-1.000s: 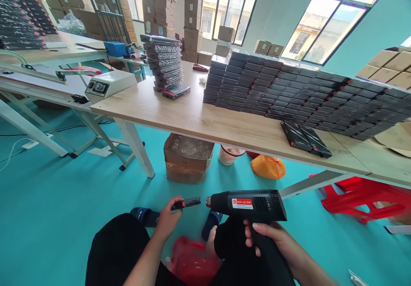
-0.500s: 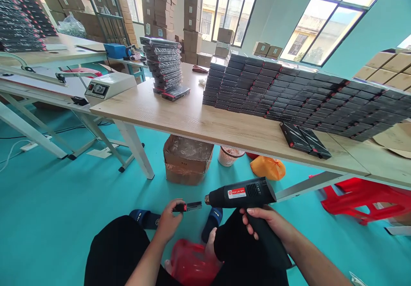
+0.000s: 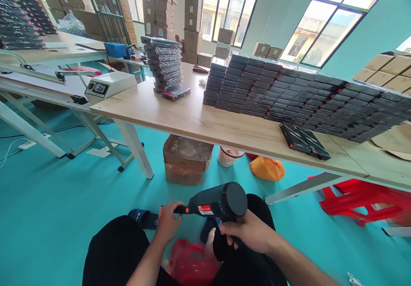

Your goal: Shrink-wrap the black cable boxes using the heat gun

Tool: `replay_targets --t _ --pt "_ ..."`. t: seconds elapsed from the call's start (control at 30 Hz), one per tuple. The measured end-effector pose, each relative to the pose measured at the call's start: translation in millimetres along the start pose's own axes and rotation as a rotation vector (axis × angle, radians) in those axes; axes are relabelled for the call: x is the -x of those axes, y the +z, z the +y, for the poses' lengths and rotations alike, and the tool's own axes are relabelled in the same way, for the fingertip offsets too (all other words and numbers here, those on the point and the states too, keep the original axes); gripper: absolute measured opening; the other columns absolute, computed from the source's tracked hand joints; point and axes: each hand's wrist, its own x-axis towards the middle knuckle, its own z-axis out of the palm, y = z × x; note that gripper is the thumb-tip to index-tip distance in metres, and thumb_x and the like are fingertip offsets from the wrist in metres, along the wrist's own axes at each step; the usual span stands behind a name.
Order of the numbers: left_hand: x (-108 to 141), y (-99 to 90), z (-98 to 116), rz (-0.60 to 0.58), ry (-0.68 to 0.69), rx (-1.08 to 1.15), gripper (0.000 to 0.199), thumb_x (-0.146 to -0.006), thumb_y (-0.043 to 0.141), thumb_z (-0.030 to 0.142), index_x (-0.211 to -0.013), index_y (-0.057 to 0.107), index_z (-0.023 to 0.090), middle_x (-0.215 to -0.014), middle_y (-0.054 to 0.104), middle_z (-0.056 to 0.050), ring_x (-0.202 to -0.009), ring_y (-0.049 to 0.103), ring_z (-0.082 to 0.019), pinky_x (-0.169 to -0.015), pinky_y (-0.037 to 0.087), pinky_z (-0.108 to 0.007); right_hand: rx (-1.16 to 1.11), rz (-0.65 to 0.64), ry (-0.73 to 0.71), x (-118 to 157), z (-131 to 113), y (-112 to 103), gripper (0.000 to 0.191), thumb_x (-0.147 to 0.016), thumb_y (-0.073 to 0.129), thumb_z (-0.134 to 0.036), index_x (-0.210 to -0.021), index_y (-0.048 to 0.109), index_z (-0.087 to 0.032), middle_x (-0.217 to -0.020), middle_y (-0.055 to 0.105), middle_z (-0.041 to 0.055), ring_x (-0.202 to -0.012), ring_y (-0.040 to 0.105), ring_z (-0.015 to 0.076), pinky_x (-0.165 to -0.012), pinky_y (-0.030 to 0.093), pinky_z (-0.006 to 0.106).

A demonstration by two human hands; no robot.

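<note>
My right hand (image 3: 239, 230) is wrapped round the handle of a black heat gun (image 3: 212, 202) with a red and white label. The gun's rear cap faces me, and its nozzle end is hidden behind its own body. Left of it, my left hand (image 3: 170, 221) grips a small flat black box (image 3: 182, 210) with a red mark on its edge. The box's right end lies hidden behind the front of the gun, so I cannot tell whether they touch. Both hands are above my lap, below the table edge.
On the wooden table (image 3: 154, 114) stand a wide wall of stacked black boxes (image 3: 289, 93), a pile of film-wrapped boxes (image 3: 167, 63) and two loose boxes (image 3: 303, 140). Beneath are an open carton (image 3: 186, 172), a bin (image 3: 226, 157) and an orange bag (image 3: 267, 169). A sealing machine (image 3: 111, 84) stands left.
The heat gun has swung left and turned, so its rear cap now faces me and its front overlaps the black box's end. My left hand has barely moved.
</note>
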Motion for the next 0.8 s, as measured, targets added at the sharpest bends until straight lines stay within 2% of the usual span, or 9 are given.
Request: replay_targets --t 0.1,0.2,0.3,0.37,0.43,0.53,0.67,0.73,0.8 --pt "-1 -1.0 -1 0.015 0.0 0.063 0.04 -0.057 0.062 0.002 -0.084 0.078 0.027 -0.103 0.078 -0.006 -0.11 0.065 -0.032 -0.112 0.034 -0.053 0.044 0.121 0.01 -6 11 -7 0.019 -0.074 0.07 -0.031 -0.066 0.057 -0.02 -0.053 0.055 -0.0037 -0.052 0.053 0.0142 -0.05 0.044 0.028" --pt "-2 -2.1 -3 0.017 -0.008 0.14 0.041 -0.055 0.061 0.003 -0.084 0.078 0.026 -0.105 0.077 -0.007 -0.111 0.065 -0.031 -0.107 0.041 -0.048 -0.064 0.201 0.031 -4 19 -14 0.022 -0.071 0.073 -0.036 -0.07 0.06 -0.019 -0.059 0.058 -0.0023 -0.052 0.055 0.0142 -0.048 0.043 0.028" --pt "-3 -1.1 -6 0.027 -0.001 0.143 0.04 -0.055 0.062 0.004 -0.085 0.078 0.026 -0.106 0.077 -0.007 -0.112 0.065 -0.031 -0.109 0.04 -0.048 -0.233 0.11 0.049 6 18 -10 0.034 -0.069 0.076 -0.044 -0.084 0.066 -0.015 -0.069 0.066 0.0016 -0.053 0.058 0.0147 -0.048 0.044 0.028" --pt "-5 0.7 -8 0.031 0.019 0.136 0.038 -0.057 0.062 0.006 -0.085 0.078 0.026 -0.106 0.077 -0.007 -0.112 0.065 -0.031 -0.109 0.04 -0.049 -0.283 0.026 0.033 12 13 -2 0.04 -0.067 0.078 -0.046 -0.087 0.067 -0.013 -0.067 0.067 0.0024 -0.052 0.057 0.0143 -0.049 0.044 0.028" --pt "-6 2.4 -11 0.035 0.042 0.133 0.037 -0.058 0.062 0.008 -0.086 0.078 0.025 -0.107 0.077 -0.009 -0.112 0.065 -0.032 -0.108 0.042 -0.05 -0.276 0.035 -0.005 13 9 6 0.039 -0.067 0.078 -0.047 -0.083 0.067 -0.013 -0.062 0.064 0.0013 -0.052 0.056 0.0143 -0.05 0.044 0.028" --pt "-7 3.5 -14 0.033 0.073 0.133 0.041 -0.056 0.059 0.007 -0.087 0.079 0.025 -0.108 0.076 -0.009 -0.111 0.066 -0.032 -0.107 0.043 -0.049 -0.268 0.132 -0.011 12 5 14 0.037 -0.067 0.078 -0.046 -0.082 0.067 -0.014 -0.063 0.063 0.0003 -0.054 0.056 0.0144 -0.051 0.045 0.028" --pt "-7 3.1 -15 0.063 0.042 0.18 0.036 -0.057 0.061 0.013 -0.087 0.079 0.025 -0.108 0.076 -0.009 -0.108 0.067 -0.031 -0.105 0.045 -0.048 -0.306 0.023 0.005 11 11 15 0.041 -0.068 0.078 -0.05 -0.083 0.069 -0.013 -0.062 0.064 0.0018 -0.053 0.056 0.0146 -0.051 0.044 0.029" --pt "-6 1.8 -15 0.09 0.005 0.218 0.035 -0.06 0.061 0.017 -0.089 0.078 0.024 -0.108 0.076 -0.008 -0.104 0.068 -0.03 -0.103 0.046 -0.047 -0.292 0.109 -0.018 10 17 11 0.042 -0.067 0.079 -0.052 -0.078 0.069 -0.013 -0.06 0.062 0.0019 -0.055 0.056 0.0151 -0.053 0.045 0.029" --pt "-6 -0.3 -15 0.094 -0.023 0.242 0.036 -0.062 0.06 0.02 -0.093 0.077 0.024 -0.108 0.077 -0.008 -0.1 0.069 -0.029 -0.101 0.048 -0.045 -0.28 0.278 0.001 11 23 4 0.042 -0.066 0.08 -0.052 -0.077 0.069 -0.014 -0.064 0.064 0.0023 -0.058 0.057 0.015 -0.053 0.045 0.028"
